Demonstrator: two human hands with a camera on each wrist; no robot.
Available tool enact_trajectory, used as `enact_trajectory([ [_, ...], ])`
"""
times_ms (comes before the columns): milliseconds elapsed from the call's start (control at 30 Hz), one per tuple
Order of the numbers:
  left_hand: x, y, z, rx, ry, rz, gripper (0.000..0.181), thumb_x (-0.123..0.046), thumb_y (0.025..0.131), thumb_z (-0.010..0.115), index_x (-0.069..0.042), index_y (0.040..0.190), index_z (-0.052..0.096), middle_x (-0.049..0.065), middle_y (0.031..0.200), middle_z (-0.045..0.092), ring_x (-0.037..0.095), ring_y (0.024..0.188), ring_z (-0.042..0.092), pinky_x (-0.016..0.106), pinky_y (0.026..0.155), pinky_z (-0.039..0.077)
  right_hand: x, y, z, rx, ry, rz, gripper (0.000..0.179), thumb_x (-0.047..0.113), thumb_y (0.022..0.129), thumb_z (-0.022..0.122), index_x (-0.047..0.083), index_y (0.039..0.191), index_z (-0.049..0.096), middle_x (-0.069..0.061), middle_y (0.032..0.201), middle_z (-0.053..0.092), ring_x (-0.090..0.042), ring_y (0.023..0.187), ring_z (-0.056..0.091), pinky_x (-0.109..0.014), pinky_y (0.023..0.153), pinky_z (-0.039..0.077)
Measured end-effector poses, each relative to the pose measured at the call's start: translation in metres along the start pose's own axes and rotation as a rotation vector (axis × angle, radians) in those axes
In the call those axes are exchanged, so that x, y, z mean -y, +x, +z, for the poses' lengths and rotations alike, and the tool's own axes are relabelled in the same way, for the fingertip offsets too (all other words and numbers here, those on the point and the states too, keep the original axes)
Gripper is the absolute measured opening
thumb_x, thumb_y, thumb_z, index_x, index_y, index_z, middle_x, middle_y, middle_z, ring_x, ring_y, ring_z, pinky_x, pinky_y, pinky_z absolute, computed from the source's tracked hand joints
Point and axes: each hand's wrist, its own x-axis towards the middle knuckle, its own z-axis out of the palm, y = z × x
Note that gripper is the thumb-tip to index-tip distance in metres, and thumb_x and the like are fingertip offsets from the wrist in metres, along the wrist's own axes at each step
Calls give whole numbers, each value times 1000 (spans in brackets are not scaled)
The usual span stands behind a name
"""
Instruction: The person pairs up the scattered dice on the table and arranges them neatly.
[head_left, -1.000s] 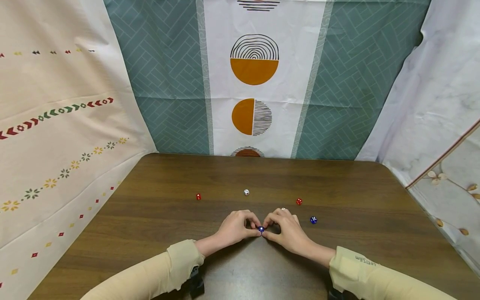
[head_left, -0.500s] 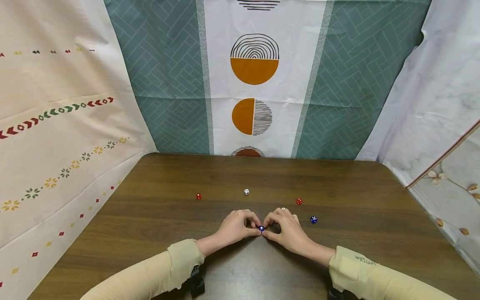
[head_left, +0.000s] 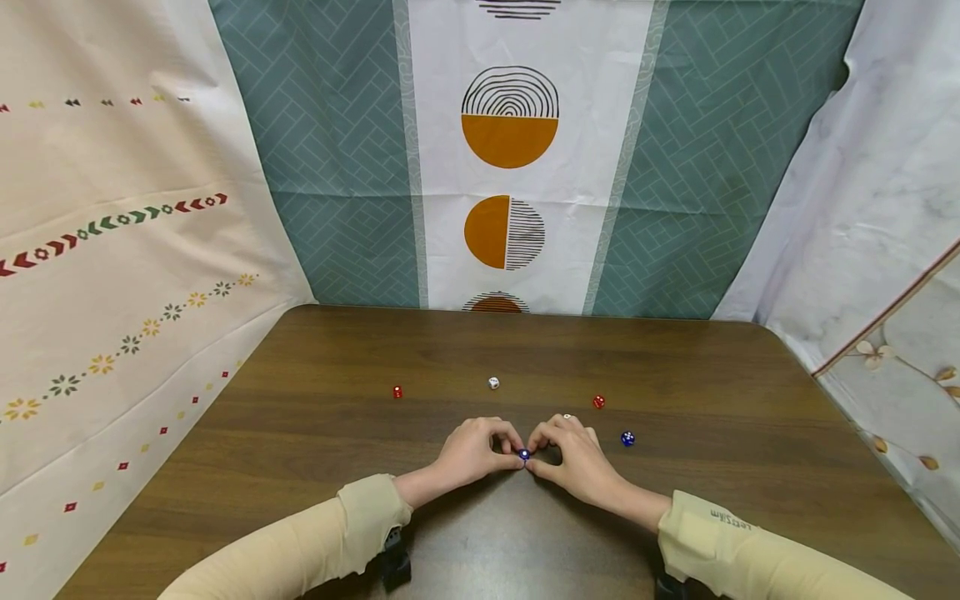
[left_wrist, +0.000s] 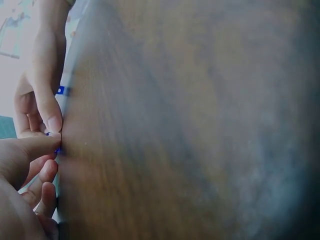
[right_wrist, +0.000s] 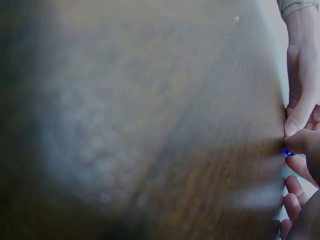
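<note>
A small blue die (head_left: 524, 454) sits between my two hands near the middle of the brown table. My left hand (head_left: 474, 452) pinches it from the left with thumb and index finger. From the right, the thumb and index fingertip of my right hand (head_left: 572, 463) pinch the same die. Fingertips cover much of it, and a bit of blue also shows just below its top face. In the right wrist view a blue spotted face of the die (right_wrist: 289, 152) peeks out under the thumb. The fingertips of both hands meet closely around it.
Beyond the hands lie a red die (head_left: 397, 392), a white die (head_left: 493, 383) and another red die (head_left: 599, 402). A second blue die (head_left: 627, 438) lies right of my right hand. Something small and white (head_left: 567, 416) shows behind that hand's knuckles. Patterned cloths hang around the table (head_left: 360, 350).
</note>
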Motion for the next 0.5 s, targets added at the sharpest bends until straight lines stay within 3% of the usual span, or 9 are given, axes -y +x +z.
enact_trajectory([
  [267, 1, 0, -1, 3, -13, -7, 12, -28, 78, 84, -26, 85, 74, -10, 75, 65, -3, 56, 44, 19, 52, 36, 0, 1, -3, 24, 5, -18, 18, 28, 81, 81, 28, 89, 65, 9, 89, 58, -11, 91, 49, -30, 76, 29],
  [500, 1, 1, -1, 7, -22, -3, 12, -28, 78, 84, -25, 84, 74, -11, 74, 64, -4, 58, 46, 18, 54, 36, -4, 8, -36, 123, 61, -100, 21, 23, 86, 77, 17, 103, 68, 3, 99, 65, -16, 90, 60, -32, 80, 52],
])
